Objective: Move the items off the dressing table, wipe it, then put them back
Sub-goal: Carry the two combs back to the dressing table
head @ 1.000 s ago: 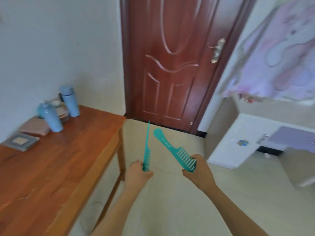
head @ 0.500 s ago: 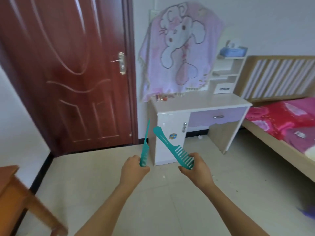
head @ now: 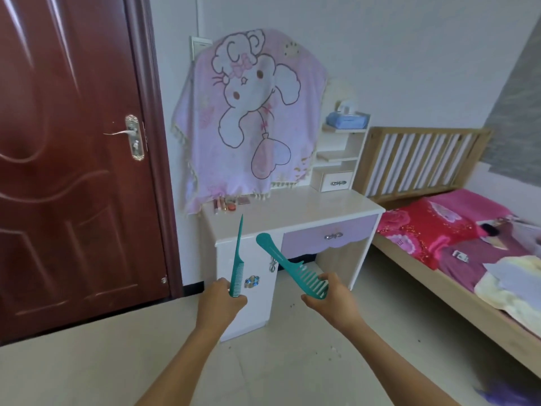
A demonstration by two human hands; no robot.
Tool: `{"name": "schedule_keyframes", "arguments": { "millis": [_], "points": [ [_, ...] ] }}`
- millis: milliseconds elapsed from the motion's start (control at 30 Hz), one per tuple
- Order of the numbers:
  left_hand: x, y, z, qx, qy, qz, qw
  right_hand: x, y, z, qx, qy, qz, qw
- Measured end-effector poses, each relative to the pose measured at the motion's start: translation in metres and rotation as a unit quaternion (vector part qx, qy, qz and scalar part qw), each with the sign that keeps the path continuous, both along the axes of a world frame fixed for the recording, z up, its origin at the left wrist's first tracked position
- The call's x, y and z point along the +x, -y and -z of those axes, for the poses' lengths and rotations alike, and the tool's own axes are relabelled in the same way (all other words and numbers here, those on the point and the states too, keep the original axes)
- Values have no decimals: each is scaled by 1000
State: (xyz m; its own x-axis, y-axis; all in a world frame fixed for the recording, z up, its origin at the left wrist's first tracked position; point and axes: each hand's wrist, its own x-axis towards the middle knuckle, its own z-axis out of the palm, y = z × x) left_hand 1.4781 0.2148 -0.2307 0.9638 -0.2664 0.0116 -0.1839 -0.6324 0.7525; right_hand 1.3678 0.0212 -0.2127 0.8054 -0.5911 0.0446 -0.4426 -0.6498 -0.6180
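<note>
Dressing table (head: 307,208): white, with a lilac drawer. Small cosmetics (head: 227,204): clustered at the tabletop's back left corner. Tail comb (head: 236,271): teal, near upright, spike up, toothed end gripped by left hand (head: 218,303). Wide-tooth comb (head: 292,268): teal, tilted, handle up-left, teeth end gripped by right hand (head: 332,300).

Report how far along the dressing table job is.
Done, it seems: the dressing table top is mostly bare; whether it was wiped cannot be told. In hand: the left hand grips a tail comb and the right hand a wide comb, both short of the table. Left: likely setting the combs down; a few cosmetics sit at its back left.
</note>
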Motion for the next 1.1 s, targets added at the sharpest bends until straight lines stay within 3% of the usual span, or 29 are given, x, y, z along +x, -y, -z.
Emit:
{"name": "schedule_keyframes", "arguments": {
  "millis": [400,767,1100],
  "points": [
    [106,101,58,77,-110,22,991,99,99,60,57,-131,44,989],
    [198,247,62,97,-143,-24,985,201,247,67,89,-128,-26,987],
    [280,298,82,104,-182,-87,974,297,298,89,122,-157,-83,977]
  ]
}}
